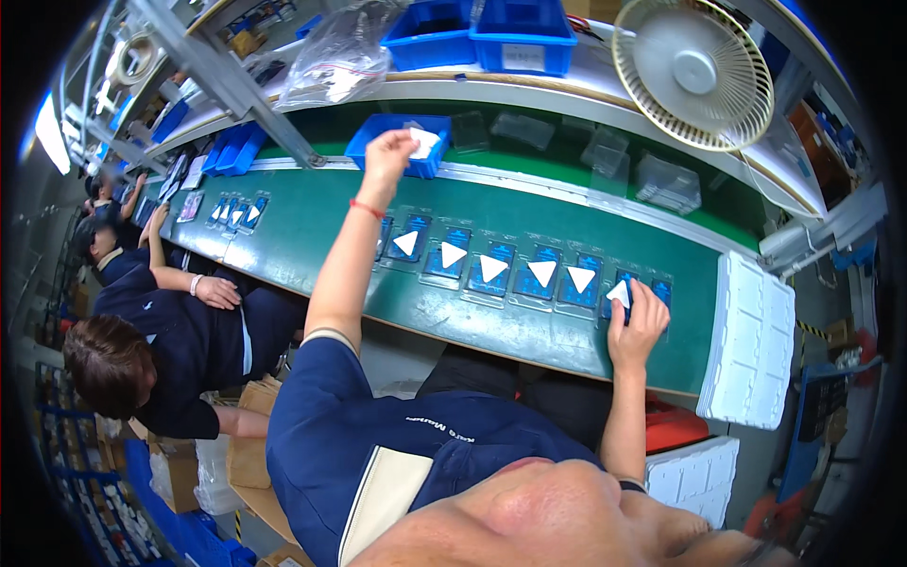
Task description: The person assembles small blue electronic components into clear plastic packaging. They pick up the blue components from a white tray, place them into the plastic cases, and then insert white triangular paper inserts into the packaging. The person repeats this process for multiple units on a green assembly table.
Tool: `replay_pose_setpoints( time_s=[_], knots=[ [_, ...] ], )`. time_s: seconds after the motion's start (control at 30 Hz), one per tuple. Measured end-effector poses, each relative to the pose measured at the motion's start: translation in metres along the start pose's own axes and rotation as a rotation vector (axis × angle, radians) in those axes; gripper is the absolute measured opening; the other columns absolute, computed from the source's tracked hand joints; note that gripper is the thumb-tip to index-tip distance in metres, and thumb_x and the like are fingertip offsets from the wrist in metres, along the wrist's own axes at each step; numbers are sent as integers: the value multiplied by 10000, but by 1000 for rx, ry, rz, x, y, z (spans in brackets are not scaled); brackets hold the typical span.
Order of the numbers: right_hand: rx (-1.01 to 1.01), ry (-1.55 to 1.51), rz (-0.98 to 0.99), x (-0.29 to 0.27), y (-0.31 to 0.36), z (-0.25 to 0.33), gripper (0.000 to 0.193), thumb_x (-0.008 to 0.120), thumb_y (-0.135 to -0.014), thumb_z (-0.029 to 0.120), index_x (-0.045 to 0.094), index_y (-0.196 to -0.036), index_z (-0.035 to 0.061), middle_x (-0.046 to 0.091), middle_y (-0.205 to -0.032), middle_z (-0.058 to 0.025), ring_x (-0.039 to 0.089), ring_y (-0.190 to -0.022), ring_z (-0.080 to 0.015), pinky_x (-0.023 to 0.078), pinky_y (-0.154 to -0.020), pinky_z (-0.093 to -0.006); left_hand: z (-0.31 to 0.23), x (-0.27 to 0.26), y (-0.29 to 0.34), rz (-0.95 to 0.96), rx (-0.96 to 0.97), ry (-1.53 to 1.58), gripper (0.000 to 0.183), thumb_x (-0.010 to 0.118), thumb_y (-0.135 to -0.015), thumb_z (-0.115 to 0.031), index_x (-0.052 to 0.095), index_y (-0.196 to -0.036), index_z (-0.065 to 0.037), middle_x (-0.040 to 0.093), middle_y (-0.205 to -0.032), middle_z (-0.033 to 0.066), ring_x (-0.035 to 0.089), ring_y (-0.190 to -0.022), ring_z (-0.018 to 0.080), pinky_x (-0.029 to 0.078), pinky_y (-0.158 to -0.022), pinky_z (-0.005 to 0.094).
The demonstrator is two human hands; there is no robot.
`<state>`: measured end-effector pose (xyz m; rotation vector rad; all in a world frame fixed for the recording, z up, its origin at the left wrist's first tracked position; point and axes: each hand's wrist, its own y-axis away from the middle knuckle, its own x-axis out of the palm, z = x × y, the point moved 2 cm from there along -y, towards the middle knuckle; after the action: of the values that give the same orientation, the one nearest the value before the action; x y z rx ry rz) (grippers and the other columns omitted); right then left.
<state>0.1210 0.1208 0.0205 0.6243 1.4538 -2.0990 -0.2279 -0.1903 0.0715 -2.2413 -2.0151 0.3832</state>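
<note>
Hands stretch wide at a green table [293, 231]: the left hand [385, 159], a red cord [367, 206] around its wrist, is at a blue bin [435, 168] on the table's far edge, its thumb and fingertips drawn together on a white triangle [425, 143]. Toward the green table's right end, the right hand [642, 326] lies half open, thumb apart from the fingers, over a blue packet whose white triangle [619, 292] shows beside the fingertips (whether it grips anything there, one cannot tell).

Between the hands, a slanting row of blue packets [564, 286] in clear plastic runs along the green table, most of them topped with a white triangle; the left forearm partly hides one. A second cluster of similar packets [236, 214] lies on the green table's left stretch. Just past its right end stand white molded trays [754, 340].

Beyond the green table's far edge rest clear plastic covers [667, 184]; higher up, a shelf [425, 92] carries more blue bins [524, 38] and a crumpled clear bag [342, 57], and a pale round fan [694, 71] hangs over the right side. A co-worker [198, 331] in dark blue sits along the green table's near edge, to the left.
</note>
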Motion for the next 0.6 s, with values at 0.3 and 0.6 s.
replay_pose_setpoints(
  time_s=[0.3,0.6],
  knots=[
    [405,-878,169,37,-6,47,130,625,-832,61,672,-943,12,680,-907,-113,638,-824,-206,481,-743,-295,-15,171,230,570,-273,516,179,647,-848,4,606,-1023,2,678,-856,57,627,-792,97,487,-705,211],
    [337,1,19,-9,5,-91,204,712,-756,176,684,-924,64,615,-880,-128,574,-886,-317,424,-820,-435,-14,105,225,263,236,-336,294,649,-803,-46,625,-1095,-16,657,-970,100,582,-844,180,459,-750,283]
  ],
)
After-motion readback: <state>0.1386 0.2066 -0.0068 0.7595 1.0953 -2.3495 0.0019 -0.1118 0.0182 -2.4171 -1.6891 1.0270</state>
